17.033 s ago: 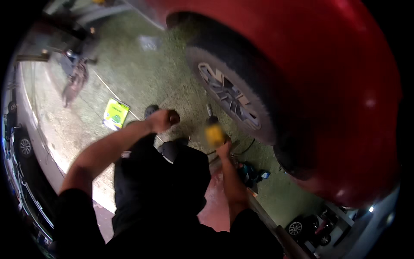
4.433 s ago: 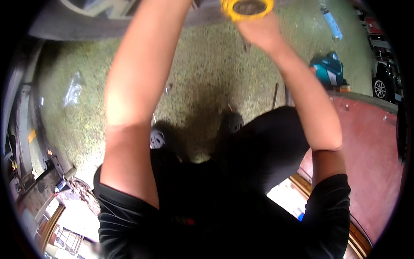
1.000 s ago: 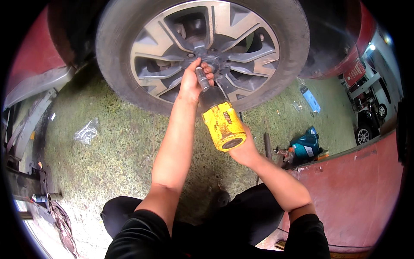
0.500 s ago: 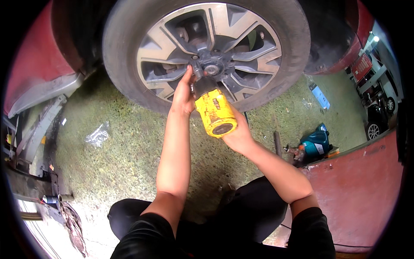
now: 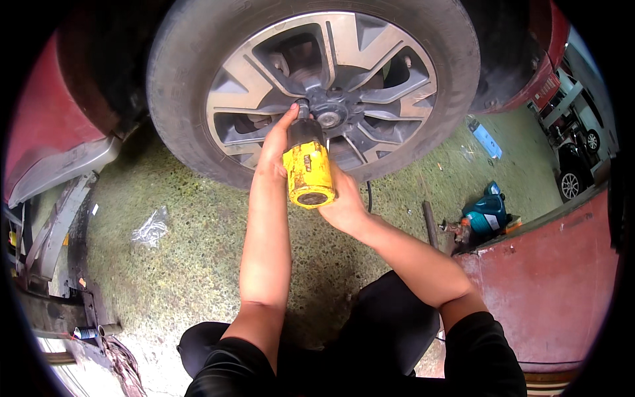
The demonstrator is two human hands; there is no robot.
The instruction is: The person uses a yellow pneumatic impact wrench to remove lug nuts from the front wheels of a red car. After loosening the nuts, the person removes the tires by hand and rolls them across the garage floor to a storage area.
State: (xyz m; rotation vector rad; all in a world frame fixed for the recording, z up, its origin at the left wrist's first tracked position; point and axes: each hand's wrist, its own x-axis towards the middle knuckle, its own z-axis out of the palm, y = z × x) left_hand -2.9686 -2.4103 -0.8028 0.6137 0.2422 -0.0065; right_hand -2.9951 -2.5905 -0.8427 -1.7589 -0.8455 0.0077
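Note:
A yellow and black impact wrench (image 5: pixel 309 171), scuffed and grimy, is held up against the alloy wheel (image 5: pixel 397 89) of a red car. Its socket end (image 5: pixel 303 108) meets the hub area just left of the centre cap (image 5: pixel 329 119); whether it sits on a lug nut is hard to make out. My left hand (image 5: pixel 274 142) is closed along the tool's left side, fingertips near the socket. Behind the yellow body, my right hand (image 5: pixel 345 198) grips the handle, which is mostly hidden. A dark hose (image 5: pixel 369 197) hangs beside it.
On the floor lie a clear plastic bag (image 5: pixel 151 227) at left and a blue packet (image 5: pixel 486 139) at right. A teal bottle (image 5: pixel 486 215) and a metal bar (image 5: pixel 430 223) are by the red panel (image 5: pixel 549 284). A grey lift arm (image 5: pixel 66 225) stands at left.
The impact wrench has swung left and stands straighter, its socket slightly lower in view. Both hands moved with it and keep their hold. The dark hose shows more.

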